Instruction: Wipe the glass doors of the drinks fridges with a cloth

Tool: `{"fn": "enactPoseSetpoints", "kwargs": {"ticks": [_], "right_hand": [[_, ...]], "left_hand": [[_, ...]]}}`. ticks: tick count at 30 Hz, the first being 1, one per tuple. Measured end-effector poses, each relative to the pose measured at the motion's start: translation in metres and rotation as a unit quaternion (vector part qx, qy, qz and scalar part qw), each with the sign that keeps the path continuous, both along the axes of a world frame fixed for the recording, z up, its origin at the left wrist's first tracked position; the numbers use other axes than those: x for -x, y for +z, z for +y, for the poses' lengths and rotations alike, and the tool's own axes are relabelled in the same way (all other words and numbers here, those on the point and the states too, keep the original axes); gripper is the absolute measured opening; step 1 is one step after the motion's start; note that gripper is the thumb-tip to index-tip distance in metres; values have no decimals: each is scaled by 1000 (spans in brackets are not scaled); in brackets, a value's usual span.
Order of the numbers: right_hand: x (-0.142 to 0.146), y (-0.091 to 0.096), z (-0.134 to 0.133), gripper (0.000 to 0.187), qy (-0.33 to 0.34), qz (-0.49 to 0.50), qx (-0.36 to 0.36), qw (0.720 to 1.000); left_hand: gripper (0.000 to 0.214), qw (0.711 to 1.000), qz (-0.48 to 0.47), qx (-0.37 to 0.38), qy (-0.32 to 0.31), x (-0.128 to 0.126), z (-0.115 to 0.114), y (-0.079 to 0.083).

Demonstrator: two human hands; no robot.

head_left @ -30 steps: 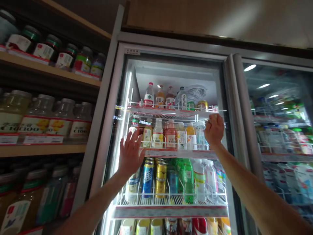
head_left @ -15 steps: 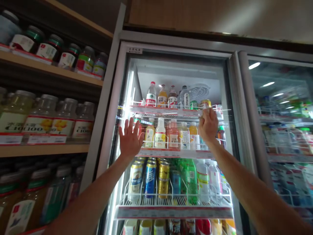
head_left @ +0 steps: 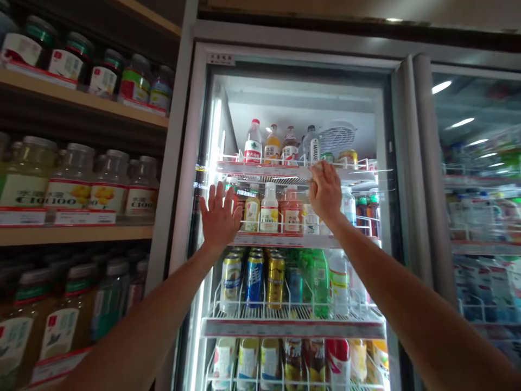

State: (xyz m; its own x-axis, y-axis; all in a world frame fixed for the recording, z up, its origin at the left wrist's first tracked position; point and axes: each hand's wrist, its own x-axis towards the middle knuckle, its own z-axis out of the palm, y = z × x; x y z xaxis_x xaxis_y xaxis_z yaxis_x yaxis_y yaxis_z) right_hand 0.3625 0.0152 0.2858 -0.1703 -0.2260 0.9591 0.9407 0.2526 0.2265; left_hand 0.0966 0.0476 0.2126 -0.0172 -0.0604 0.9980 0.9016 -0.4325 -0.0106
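My left hand [head_left: 220,217] is spread flat with fingers apart, palm toward the glass door [head_left: 285,89] of the lit drinks cooler, apparently resting on it. My right hand [head_left: 325,190] is closed, its fingers curled in toward the glass at the height of the top shelf edge. Whatever it may hold is hidden by the fingers. Behind the glass near that hand are a bottle labelled WAVE [head_left: 314,147] and a gold can [head_left: 348,158]. Between the hands stand a yellow-labelled C100 bottle [head_left: 269,209] and a pink C100 bottle [head_left: 292,212].
Wooden shelves [head_left: 81,99] with rows of bottles run along the left. Lower in the cooler are a blue can [head_left: 254,279], a gold beer can [head_left: 275,282] and green bottles [head_left: 319,285]. A second glass-fronted cooler [head_left: 480,217] adjoins at right, past the door frame [head_left: 411,163].
My right hand has moved left and slightly up across the glass, away from the gold can toward the WAVE bottle. My left hand stays spread at the left side. The view has shifted slightly.
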Motion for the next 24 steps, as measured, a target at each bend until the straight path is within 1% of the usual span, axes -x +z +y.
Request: {"fn": "enactPoseSetpoints", "kwargs": {"ticks": [1, 2, 4, 6, 8, 9, 10, 11, 13, 15, 16, 17, 18, 20, 22, 23, 24], "right_hand": [[1, 0, 1, 46, 5, 3, 1, 1000], [7, -4, 2, 46, 4, -15, 11, 1000], [29, -20, 1, 46, -13, -94, 49, 994], [51, -40, -1, 44, -40, -190, 86, 977], [59, -52, -4, 43, -59, -248, 106, 961], [55, -54, -5, 44, -63, -249, 107, 961], [46, -52, -6, 44, -61, -227, 102, 967], [33, -47, -7, 44, -54, -183, 89, 978], [2, -34, -8, 41, -34, -55, 46, 997], [-21, -23, -7, 40, -17, 48, 10, 999], [-26, -22, -7, 40, -13, 73, 1, 997], [-25, -23, -7, 40, -12, 73, 3, 997], [-21, -27, -7, 40, -14, 49, 15, 999], [-6, -40, -8, 41, -22, -40, 54, 997], [4, -53, -11, 41, -32, -131, 92, 987], [3, -57, -13, 42, -38, -159, 104, 981], [-5, -59, -14, 41, -44, -165, 105, 980]], "left_hand": [[55, 1000, -1, 2, -1, 0, 0, 0], [55, 1000, -4, 5, -3, -1, -1, 0], [55, 1000, -6, 10, -7, -1, -2, 0], [55, 1000, -4, 12, -8, 0, -3, 0], [55, 1000, -2, 12, -6, 0, -3, 0], [55, 1000, 0, 12, -5, 0, -3, 0], [55, 1000, -1, 11, -5, 0, -3, -1], [54, 1000, -3, 9, -5, 0, -2, -1], [54, 1000, -5, 4, -4, 0, -1, -1], [54, 1000, -5, 1, -4, 0, -1, -1], [54, 1000, -4, 1, -4, 0, 0, -1], [54, 1000, -3, 4, -4, 0, -1, -1], [55, 1000, -2, 8, -4, 0, -1, -1], [55, 1000, -1, 14, -4, 1, -1, 0], [55, 1000, 1, 17, -5, 1, -2, 0], [54, 1000, 2, 17, -5, 2, -2, 0], [54, 1000, 3, 18, -4, 2, -2, 0]]}}
